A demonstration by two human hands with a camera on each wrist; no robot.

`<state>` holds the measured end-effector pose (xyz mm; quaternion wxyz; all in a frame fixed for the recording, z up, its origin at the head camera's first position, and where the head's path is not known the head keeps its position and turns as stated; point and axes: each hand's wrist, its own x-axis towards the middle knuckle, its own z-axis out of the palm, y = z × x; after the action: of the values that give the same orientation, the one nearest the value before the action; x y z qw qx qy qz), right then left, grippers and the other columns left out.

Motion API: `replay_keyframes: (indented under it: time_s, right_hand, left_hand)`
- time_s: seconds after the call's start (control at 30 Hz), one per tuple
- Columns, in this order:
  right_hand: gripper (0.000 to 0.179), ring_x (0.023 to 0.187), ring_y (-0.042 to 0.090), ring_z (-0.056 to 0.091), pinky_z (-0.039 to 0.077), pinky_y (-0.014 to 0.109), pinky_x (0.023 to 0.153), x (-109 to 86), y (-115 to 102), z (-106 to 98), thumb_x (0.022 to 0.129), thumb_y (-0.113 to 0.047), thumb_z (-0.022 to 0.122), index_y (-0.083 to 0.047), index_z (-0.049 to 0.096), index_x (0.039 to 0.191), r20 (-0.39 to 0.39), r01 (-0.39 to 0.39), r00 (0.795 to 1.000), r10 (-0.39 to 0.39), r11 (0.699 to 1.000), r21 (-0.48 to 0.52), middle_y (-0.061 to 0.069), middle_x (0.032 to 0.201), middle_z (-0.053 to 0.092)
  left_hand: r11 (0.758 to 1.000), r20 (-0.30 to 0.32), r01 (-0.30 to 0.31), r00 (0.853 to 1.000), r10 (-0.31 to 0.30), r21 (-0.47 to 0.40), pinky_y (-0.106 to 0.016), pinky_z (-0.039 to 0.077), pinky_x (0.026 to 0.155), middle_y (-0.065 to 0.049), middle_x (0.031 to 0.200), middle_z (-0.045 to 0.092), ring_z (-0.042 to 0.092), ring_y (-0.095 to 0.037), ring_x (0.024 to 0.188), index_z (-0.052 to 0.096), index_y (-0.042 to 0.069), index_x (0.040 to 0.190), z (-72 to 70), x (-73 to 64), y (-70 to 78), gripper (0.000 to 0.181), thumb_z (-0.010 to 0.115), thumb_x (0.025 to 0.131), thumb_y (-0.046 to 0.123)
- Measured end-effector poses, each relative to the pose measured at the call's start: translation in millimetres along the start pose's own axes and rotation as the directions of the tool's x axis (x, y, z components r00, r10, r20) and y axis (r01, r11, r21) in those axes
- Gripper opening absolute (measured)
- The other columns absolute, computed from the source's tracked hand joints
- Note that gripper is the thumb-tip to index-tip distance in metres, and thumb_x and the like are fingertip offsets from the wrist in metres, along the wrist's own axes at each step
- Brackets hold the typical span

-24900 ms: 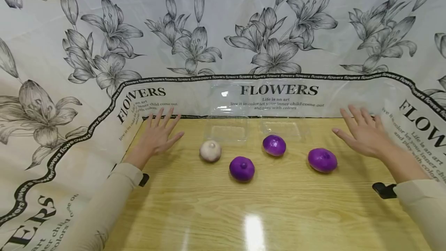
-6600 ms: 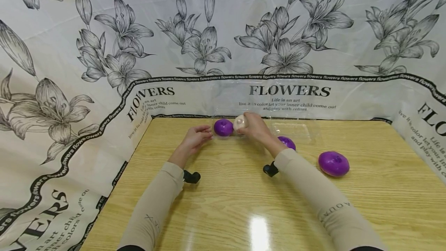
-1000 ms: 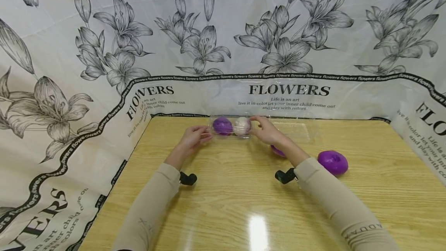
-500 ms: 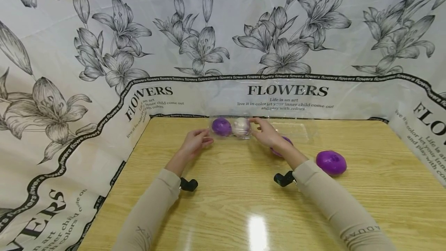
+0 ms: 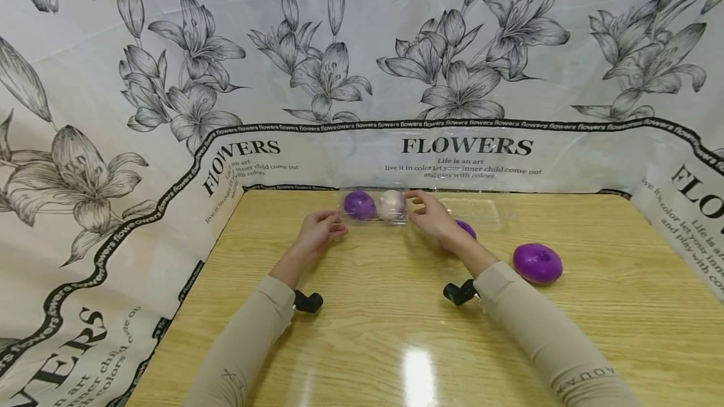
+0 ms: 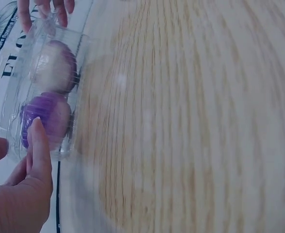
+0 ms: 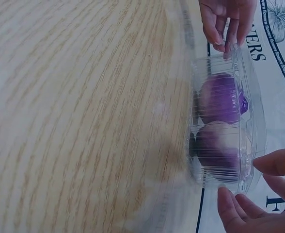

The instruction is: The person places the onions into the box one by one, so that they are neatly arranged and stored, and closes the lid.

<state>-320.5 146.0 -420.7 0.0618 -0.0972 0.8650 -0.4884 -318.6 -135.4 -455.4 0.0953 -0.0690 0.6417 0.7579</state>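
I have both arms reaching forward, the left forearm (image 5: 246,331) and right forearm (image 5: 545,331) slanting inward from the bottom corners. My left hand (image 5: 318,231) and right hand (image 5: 431,215) face each other, a little apart, roughly level. On the left, two digits stand parted, the nearer finger (image 6: 41,150) almost straight. The right hand's fingers (image 7: 280,162) bend softly and spread. Both wrists bend slightly.

From the head we looked forward and down over the worktop (image 5: 367,325); closer in, both wrist views gave us the same clear box (image 7: 254,121) by its far edge.
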Motion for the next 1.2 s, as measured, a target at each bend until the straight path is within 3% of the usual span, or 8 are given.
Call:
replay_keyframes:
  time_s: [0.47,0.73,0.9,1.2]
  right_hand:
    - [0.052,0.13,0.047,0.052,0.047,0.054,0.111,-0.7,0,3,0.101,-0.006,0.057,0.005,0.041,0.149,-0.044,-0.027,0.999,0.025,0.999,-0.04,0.031,0.146,0.046]
    - [0.058,0.121,0.043,0.059,0.054,0.049,0.101,-0.3,-7,3,0.1,-0.007,0.058,0.008,0.036,0.151,-0.04,-0.066,0.997,0.065,0.997,-0.039,0.031,0.137,0.054]
    - [0.057,0.115,0.04,0.062,0.053,0.048,0.103,-2.5,-9,2,0.102,-0.009,0.055,0.012,0.034,0.15,-0.016,-0.098,0.995,0.098,0.994,-0.047,0.031,0.136,0.056]
    - [0.048,0.106,0.039,0.068,0.061,0.043,0.093,-2.3,-6,4,0.105,-0.006,0.049,0.02,0.038,0.144,0.03,-0.133,0.991,0.131,0.987,0.09,0.036,0.126,0.061]
  left_hand:
    - [0.999,-0.032,-0.026,0.999,0.026,0.021,-0.033,0.063,0.089,-0.027,0.125,0.058,0.067,-0.021,0.087,0.051,-0.01,0.14,1.8,-1.1,-3.6,0.036,0.052,0.106,0.004]
    - [0.998,-0.027,-0.036,0.999,0.037,0.044,-0.033,0.064,0.085,-0.035,0.126,0.061,0.072,-0.022,0.089,0.048,-0.011,0.141,5.6,-1.6,1.1,0.037,0.049,0.107,0.003]
    - [0.998,-0.025,-0.037,0.999,0.039,0.052,-0.033,0.065,0.082,-0.036,0.124,0.062,0.072,-0.022,0.086,0.048,-0.012,0.141,7.4,-2.6,3.2,0.036,0.047,0.107,0.002]
    - [0.997,-0.012,-0.045,0.999,0.046,0.067,-0.035,0.065,0.083,-0.036,0.12,0.062,0.071,-0.019,0.079,0.048,-0.013,0.139,6.0,-1.8,3.0,0.035,0.048,0.106,0.0]
